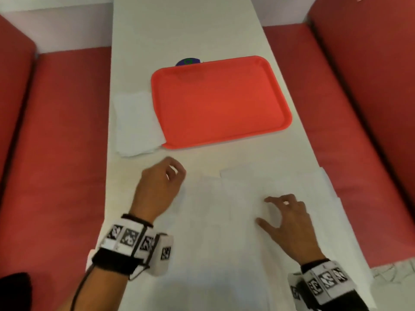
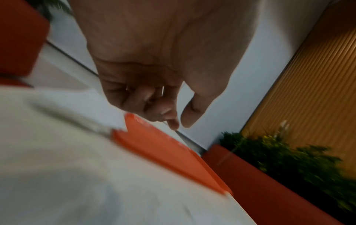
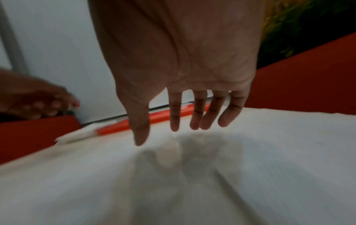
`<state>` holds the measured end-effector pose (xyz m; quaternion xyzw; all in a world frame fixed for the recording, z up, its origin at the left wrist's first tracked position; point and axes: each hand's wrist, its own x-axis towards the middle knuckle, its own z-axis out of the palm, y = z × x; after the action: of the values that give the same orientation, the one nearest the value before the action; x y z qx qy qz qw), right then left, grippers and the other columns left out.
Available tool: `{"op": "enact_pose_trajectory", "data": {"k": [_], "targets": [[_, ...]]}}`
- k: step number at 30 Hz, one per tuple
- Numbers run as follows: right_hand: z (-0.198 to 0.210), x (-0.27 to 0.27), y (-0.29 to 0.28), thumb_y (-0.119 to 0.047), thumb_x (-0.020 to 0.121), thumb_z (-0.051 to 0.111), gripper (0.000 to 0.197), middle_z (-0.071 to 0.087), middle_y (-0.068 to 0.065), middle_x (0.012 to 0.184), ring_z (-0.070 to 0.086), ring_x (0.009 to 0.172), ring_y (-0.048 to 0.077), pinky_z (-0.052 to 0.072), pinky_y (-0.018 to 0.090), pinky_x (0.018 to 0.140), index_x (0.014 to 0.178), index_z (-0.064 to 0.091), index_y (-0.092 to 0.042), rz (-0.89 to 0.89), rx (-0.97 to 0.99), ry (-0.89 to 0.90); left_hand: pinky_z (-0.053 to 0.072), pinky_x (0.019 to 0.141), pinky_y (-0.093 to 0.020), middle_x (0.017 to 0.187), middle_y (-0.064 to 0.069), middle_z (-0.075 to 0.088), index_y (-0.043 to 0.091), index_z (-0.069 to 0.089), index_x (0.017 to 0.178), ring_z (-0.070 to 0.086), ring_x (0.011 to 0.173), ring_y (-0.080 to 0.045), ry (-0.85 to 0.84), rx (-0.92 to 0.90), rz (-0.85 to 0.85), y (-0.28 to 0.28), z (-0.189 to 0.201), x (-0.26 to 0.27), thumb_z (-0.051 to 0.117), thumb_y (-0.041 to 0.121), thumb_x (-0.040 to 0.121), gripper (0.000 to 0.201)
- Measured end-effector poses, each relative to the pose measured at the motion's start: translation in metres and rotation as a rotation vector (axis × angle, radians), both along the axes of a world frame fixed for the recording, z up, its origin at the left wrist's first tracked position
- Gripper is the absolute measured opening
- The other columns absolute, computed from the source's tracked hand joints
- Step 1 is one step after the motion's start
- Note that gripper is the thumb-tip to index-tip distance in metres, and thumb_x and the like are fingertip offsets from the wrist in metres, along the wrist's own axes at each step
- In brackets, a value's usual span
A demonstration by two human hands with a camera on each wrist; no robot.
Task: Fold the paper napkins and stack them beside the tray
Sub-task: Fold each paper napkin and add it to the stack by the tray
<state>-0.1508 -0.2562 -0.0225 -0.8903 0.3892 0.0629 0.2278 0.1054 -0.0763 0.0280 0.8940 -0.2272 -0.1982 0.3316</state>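
Note:
An orange tray (image 1: 220, 97) lies on the white table (image 1: 184, 30). A stack of folded white napkins (image 1: 134, 122) sits against the tray's left edge. Unfolded white napkins (image 1: 224, 221) are spread over the near part of the table. My left hand (image 1: 176, 173) hovers at their left edge, in front of the tray, with its fingers curled in and nothing in them; the left wrist view shows the left hand (image 2: 176, 121) empty above the tray (image 2: 163, 152). My right hand (image 1: 265, 209) is just above the spread napkins (image 3: 192, 182), its fingers (image 3: 194, 120) straight and spread.
Red upholstered benches (image 1: 56, 153) (image 1: 359, 108) flank the narrow table. A small dark purple object (image 1: 188, 61) peeks out behind the tray's far edge. Green plants (image 2: 289, 159) and a slatted wood wall (image 2: 308, 76) stand beyond the right bench.

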Motion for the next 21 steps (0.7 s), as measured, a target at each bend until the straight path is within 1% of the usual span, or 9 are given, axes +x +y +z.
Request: {"op": "enact_pose_trajectory", "data": {"k": [3,8,11,13,14,16,18,20,21], "targets": [[-0.016,-0.007,0.001,-0.055,0.073,0.077,0.052,0.054,-0.002,0.114,0.053,0.097,0.021,0.051,0.038,0.076,0.12,0.064,-0.035,0.091,0.014,-0.025,0.052,0.068,-0.033,0.067,0.004,0.065,0.025,0.064,0.083,0.061,0.061,-0.01,0.079,0.034,-0.073,-0.008,-0.016,-0.056,0.064,0.024,0.087,0.004],[-0.025,-0.013,-0.001,-0.032,0.086,0.073,0.026,0.059,-0.004,0.103,0.06,0.089,0.021,0.05,0.032,0.071,0.111,0.072,-0.032,0.097,-0.02,-0.208,0.053,0.073,-0.035,0.077,0.01,0.063,0.031,0.062,0.083,0.061,0.072,-0.01,0.163,0.094,-0.097,-0.019,-0.033,-0.112,0.062,0.034,0.089,0.007],[-0.013,-0.014,0.002,-0.03,0.091,0.068,0.021,0.061,-0.008,0.103,0.06,0.092,0.016,0.048,0.029,0.076,0.111,0.072,-0.032,0.059,0.038,-0.351,0.051,0.077,-0.03,0.089,0.013,0.061,0.032,0.059,0.091,0.06,0.084,-0.009,0.2,0.136,-0.011,-0.03,-0.031,-0.126,0.057,0.056,0.09,0.024],[0.003,-0.013,0.007,-0.033,0.093,0.065,0.02,0.06,-0.016,0.103,0.06,0.098,0.007,0.048,0.023,0.083,0.111,0.073,-0.033,-0.027,0.198,-0.509,0.047,0.078,-0.028,0.091,0.012,0.062,0.028,0.059,0.092,0.06,0.087,-0.009,0.351,0.071,0.096,-0.04,-0.023,-0.13,0.056,0.064,0.087,0.036],[0.012,-0.012,0.01,-0.034,0.093,0.064,0.018,0.061,-0.019,0.102,0.061,0.1,0.006,0.047,0.019,0.084,0.109,0.073,-0.034,-0.069,0.285,-0.586,0.047,0.081,-0.027,0.092,0.013,0.066,0.029,0.062,0.094,0.063,0.089,-0.009,0.471,-0.021,0.154,-0.045,-0.017,-0.134,0.058,0.064,0.086,0.037],[0.031,-0.01,0.017,-0.034,0.092,0.066,0.016,0.064,-0.019,0.1,0.062,0.101,0.004,0.045,0.014,0.082,0.106,0.073,-0.035,-0.096,0.428,-0.665,0.051,0.094,-0.033,0.103,0.011,0.074,0.028,0.07,0.108,0.069,0.099,-0.011,0.682,-0.24,0.254,-0.052,-0.008,-0.139,0.064,0.059,0.085,0.039],[0.044,-0.01,0.023,-0.04,0.088,0.068,0.018,0.064,-0.018,0.104,0.062,0.101,0.005,0.045,0.013,0.082,0.106,0.071,-0.039,-0.077,0.533,-0.667,0.051,0.101,-0.047,0.111,0.0,0.075,0.021,0.069,0.118,0.07,0.106,-0.019,0.769,-0.424,0.339,-0.053,-0.001,-0.142,0.069,0.041,0.089,0.035],[0.049,-0.012,0.023,-0.054,0.083,0.068,0.03,0.062,-0.018,0.111,0.061,0.105,0.004,0.044,0.012,0.086,0.111,0.068,-0.041,-0.115,0.603,-0.686,0.047,0.104,-0.053,0.118,-0.009,0.072,0.016,0.067,0.122,0.067,0.112,-0.027,0.804,-0.538,0.335,-0.052,0.008,-0.14,0.07,0.027,0.09,0.034],[0.048,-0.014,0.022,-0.063,0.079,0.066,0.04,0.06,-0.019,0.115,0.06,0.107,0.003,0.044,0.014,0.087,0.114,0.065,-0.043,-0.184,0.636,-0.693,0.046,0.104,-0.054,0.12,-0.012,0.07,0.013,0.066,0.123,0.066,0.114,-0.03,0.836,-0.577,0.32,-0.05,0.013,-0.139,0.069,0.024,0.09,0.036]]}}
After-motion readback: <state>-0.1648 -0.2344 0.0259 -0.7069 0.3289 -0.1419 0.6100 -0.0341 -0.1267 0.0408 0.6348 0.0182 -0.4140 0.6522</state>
